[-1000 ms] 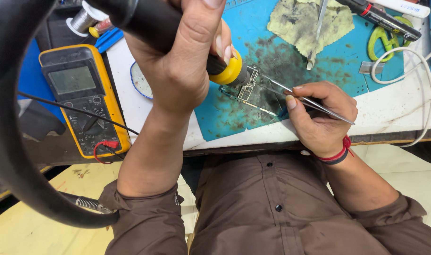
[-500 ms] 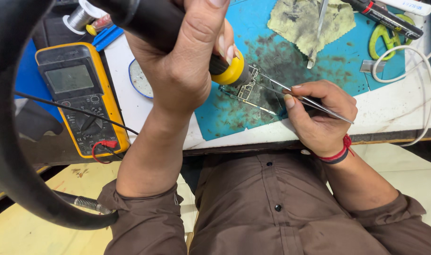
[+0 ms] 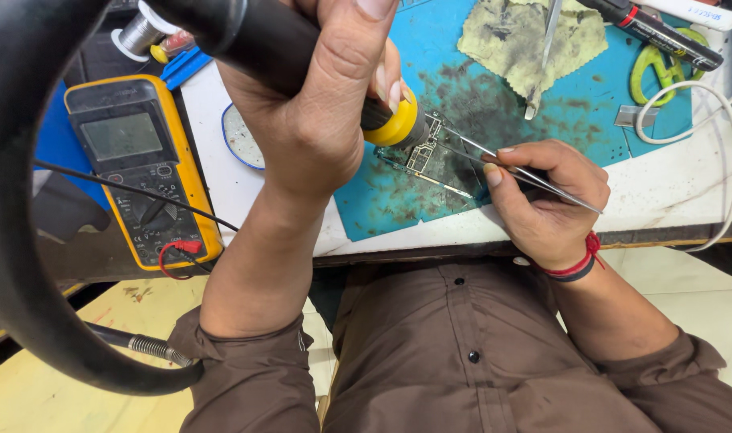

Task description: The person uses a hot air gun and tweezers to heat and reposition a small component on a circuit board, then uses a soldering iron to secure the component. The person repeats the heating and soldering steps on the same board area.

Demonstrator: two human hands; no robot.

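Observation:
My left hand (image 3: 322,120) grips a thick black hot-air tool handle (image 3: 254,40) with a yellow collar (image 3: 398,124); its nozzle points down at a small circuit board (image 3: 426,156). The board lies on a stained blue work mat (image 3: 462,96). My right hand (image 3: 546,200) pinches thin metal tweezers (image 3: 526,172), whose tips reach the board's right side, close to the nozzle. A red thread band sits on my right wrist. The nozzle tip itself is partly hidden by my fingers.
A yellow multimeter (image 3: 137,168) with red and black leads lies at the left. A thick black hose (image 3: 13,240) loops down the left edge. A dirty cloth (image 3: 526,36), a black marker (image 3: 662,32), green scissors (image 3: 662,68), a white cable (image 3: 722,136) and a solder spool (image 3: 137,32) lie at the back.
Both hands hold the same pose over the board; only slight shifts of the tool and tweezers are visible.

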